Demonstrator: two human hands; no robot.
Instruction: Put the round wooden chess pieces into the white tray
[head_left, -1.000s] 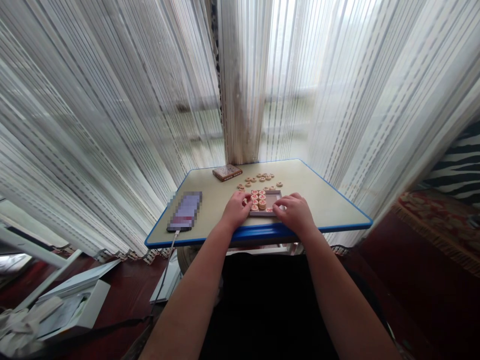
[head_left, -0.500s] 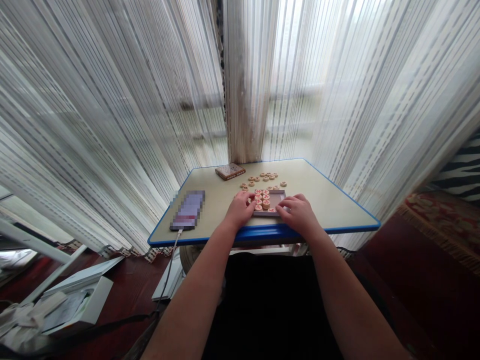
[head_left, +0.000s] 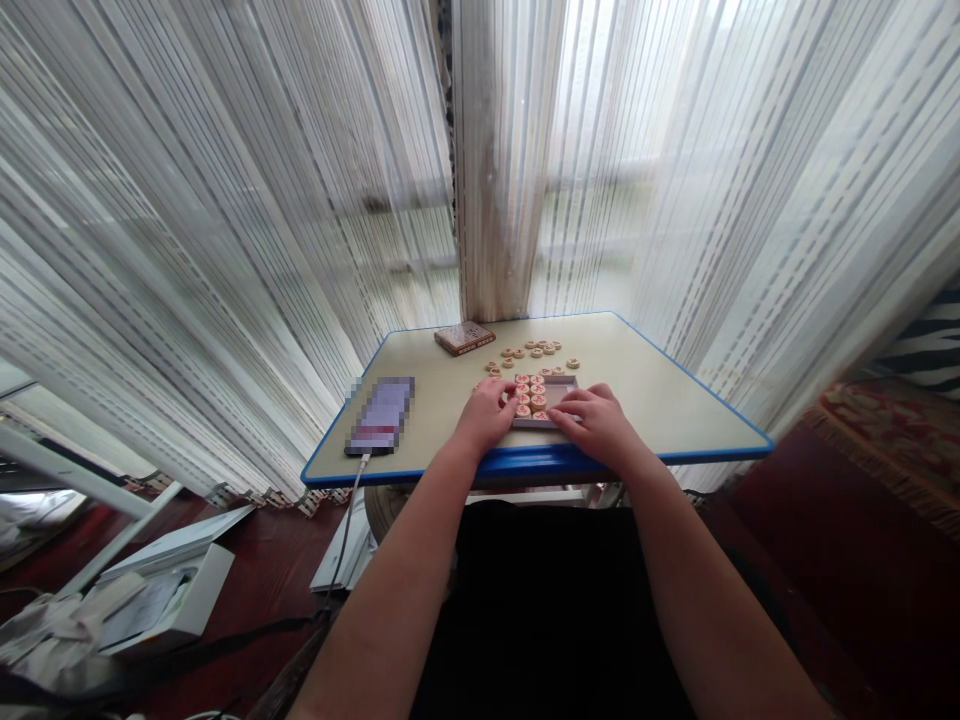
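Toward nine o'clock, the right hand [head_left: 598,420] has moved with one red-marked piece [head_left: 541,415] in the tray [head_left: 561,395]. Left hand [head_left: 485,412] bends by the stacked pieces [head_left: 523,391]; whether either grip pinches, I cannot tell.

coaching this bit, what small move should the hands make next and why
I'd suggest a light leftward nudge with the right hand, to snug the nearest red-marked piece into its column. That hand's fingers look right beside the piece, near the front wall of the box, and the left hand is at the box's left side, seemingly placed to steady it.
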